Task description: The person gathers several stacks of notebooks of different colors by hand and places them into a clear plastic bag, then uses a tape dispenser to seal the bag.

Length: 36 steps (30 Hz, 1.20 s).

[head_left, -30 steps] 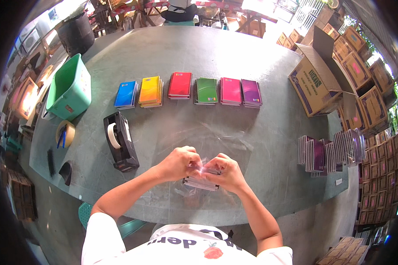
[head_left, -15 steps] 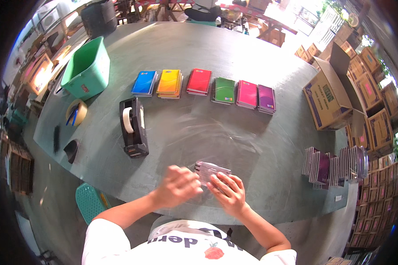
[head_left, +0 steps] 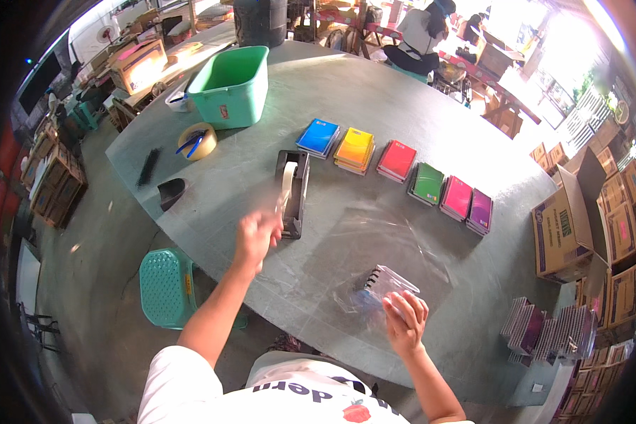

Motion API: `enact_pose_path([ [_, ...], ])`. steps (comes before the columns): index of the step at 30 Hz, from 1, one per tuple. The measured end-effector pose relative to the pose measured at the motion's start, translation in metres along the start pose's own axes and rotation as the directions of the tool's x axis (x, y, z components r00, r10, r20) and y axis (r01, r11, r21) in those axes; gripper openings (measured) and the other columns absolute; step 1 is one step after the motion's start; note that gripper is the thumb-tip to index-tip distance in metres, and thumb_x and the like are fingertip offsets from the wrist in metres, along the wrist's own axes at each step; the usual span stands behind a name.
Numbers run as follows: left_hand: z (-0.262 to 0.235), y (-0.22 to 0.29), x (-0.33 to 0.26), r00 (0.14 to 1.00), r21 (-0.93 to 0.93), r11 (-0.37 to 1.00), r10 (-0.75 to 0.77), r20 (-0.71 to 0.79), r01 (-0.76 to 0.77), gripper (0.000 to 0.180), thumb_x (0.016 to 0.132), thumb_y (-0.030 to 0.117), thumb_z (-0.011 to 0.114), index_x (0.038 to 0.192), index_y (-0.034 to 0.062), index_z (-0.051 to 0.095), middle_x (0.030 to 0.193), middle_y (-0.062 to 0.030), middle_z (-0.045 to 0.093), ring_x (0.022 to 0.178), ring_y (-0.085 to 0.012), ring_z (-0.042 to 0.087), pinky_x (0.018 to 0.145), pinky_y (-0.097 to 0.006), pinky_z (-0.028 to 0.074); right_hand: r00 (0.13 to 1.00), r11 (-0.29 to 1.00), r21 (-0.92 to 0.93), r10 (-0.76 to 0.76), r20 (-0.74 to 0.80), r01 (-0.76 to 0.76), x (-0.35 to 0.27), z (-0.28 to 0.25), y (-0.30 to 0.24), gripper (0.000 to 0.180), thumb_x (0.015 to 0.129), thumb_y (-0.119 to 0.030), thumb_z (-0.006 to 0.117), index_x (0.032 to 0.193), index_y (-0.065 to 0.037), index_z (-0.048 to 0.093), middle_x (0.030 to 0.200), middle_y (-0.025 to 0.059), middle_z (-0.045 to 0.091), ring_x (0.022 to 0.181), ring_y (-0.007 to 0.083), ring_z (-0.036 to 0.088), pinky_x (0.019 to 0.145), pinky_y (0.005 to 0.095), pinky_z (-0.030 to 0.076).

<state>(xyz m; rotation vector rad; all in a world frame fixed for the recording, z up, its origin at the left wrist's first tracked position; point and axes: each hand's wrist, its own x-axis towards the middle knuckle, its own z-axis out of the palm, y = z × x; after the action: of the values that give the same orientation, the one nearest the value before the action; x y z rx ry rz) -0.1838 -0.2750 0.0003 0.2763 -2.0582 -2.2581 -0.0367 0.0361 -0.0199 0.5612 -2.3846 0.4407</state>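
My right hand [head_left: 406,321] grips the right edge of a small spiral notebook bundle [head_left: 385,284] in clear plastic at the table's near side. Dark binding coils show on its left, and my fingers hide part of it. Further left, my left hand [head_left: 256,240] is at the near end of a black tape dispenser [head_left: 295,212] with a pale roll in it. Its fingers are curled and blurred by motion, so whether they pinch any tape cannot be made out. Clear plastic sheets [head_left: 374,233] lie between the dispenser and the bundle.
Beyond lie stacks of blue [head_left: 319,136], yellow [head_left: 355,148], red [head_left: 398,160], green [head_left: 427,183], pink [head_left: 457,196] and purple notebooks [head_left: 479,210]. A green bin [head_left: 230,106] and tape roll [head_left: 198,141] stand left. An open carton [head_left: 562,230] and piled notebooks [head_left: 548,332] are right.
My left hand has gone from beside the bundle to the tape dispenser. My right hand stays on the bundle. The whole view has turned toward the left.
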Motion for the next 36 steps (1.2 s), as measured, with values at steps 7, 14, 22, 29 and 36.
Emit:
enact_pose_path([
  [7, -0.05, -0.018, -0.009, 0.951, 0.854, 0.459, 0.286, 0.119, -0.244, 0.007, 0.08, 0.005, 0.06, 0.077, 0.0012, 0.064, 0.06, -0.0079, 0.062, 0.055, -0.0135, 0.06, 0.051, -0.03, 0.047, 0.998, 0.998, 0.058, -0.017, 0.065, 0.013, 0.005, -0.004, -0.01, 0.038, 0.069, -0.007, 0.068, 0.107, -0.009, 0.066, 0.115, 0.0033, 0.059, 0.111, 0.0232, 0.052, 0.094, 0.0396, 0.038],
  [14, 0.087, 0.012, -0.124, 0.877, -0.033, 0.934, -0.322, 0.356, 0.356, 0.019, 0.088, 0.019, 0.062, 0.082, 0.0017, 0.066, 0.07, -0.0022, 0.064, 0.053, -0.0043, 0.055, 0.044, -0.018, 0.04, 0.995, 0.997, 0.074, 0.001, 0.103, -0.009, 0.004, -0.014, -0.008, 0.039, 0.068, -0.005, 0.065, 0.106, -0.01, 0.064, 0.112, 0.0025, 0.063, 0.111, 0.0199, 0.055, 0.096, 0.0384, 0.035],
  [22, 0.122, -0.035, -0.143, 0.949, 0.295, 0.932, 0.123, 0.291, -0.211, 0.033, 0.081, 0.032, 0.071, 0.069, 0.0028, 0.063, 0.052, -0.0016, 0.056, 0.048, -0.0035, 0.046, 0.043, -0.023, 0.035, 0.992, 0.956, 0.271, 0.095, 0.085, -0.115, 0.005, -0.017, -0.007, 0.026, 0.067, -0.004, 0.066, 0.092, -0.009, 0.058, 0.106, 0.0058, 0.065, 0.105, 0.0207, 0.057, 0.093, 0.0385, 0.036],
  [29, 0.111, -0.078, -0.138, 0.969, 0.419, 0.895, 0.051, 0.241, -0.151, 0.039, 0.075, 0.033, 0.075, 0.064, 0.0015, 0.055, 0.051, -0.0061, 0.052, 0.047, -0.0096, 0.045, 0.044, -0.029, 0.037, 0.782, 0.73, 0.329, 0.445, 0.436, -0.599, 0.081, -0.017, 0.022, 0.027, 0.07, -0.006, 0.067, 0.096, -0.007, 0.061, 0.086, 0.0076, 0.063, 0.085, 0.0244, 0.058, 0.082, 0.0344, 0.043],
  [36, 0.11, -0.099, -0.175, 0.802, 0.212, 0.976, -0.083, 0.591, -0.055, 0.02, 0.081, 0.018, 0.071, 0.075, 0.0007, 0.063, 0.064, -0.0043, 0.062, 0.063, -0.0072, 0.056, 0.053, -0.024, 0.043, 0.832, 0.952, 0.093, 0.204, 0.516, -0.292, 0.108, -0.014, 0.022, 0.062, 0.065, -0.016, 0.074, 0.122, -0.011, 0.052, 0.103, 0.0123, 0.06, 0.095, 0.0247, 0.058, 0.082, 0.0365, 0.047],
])
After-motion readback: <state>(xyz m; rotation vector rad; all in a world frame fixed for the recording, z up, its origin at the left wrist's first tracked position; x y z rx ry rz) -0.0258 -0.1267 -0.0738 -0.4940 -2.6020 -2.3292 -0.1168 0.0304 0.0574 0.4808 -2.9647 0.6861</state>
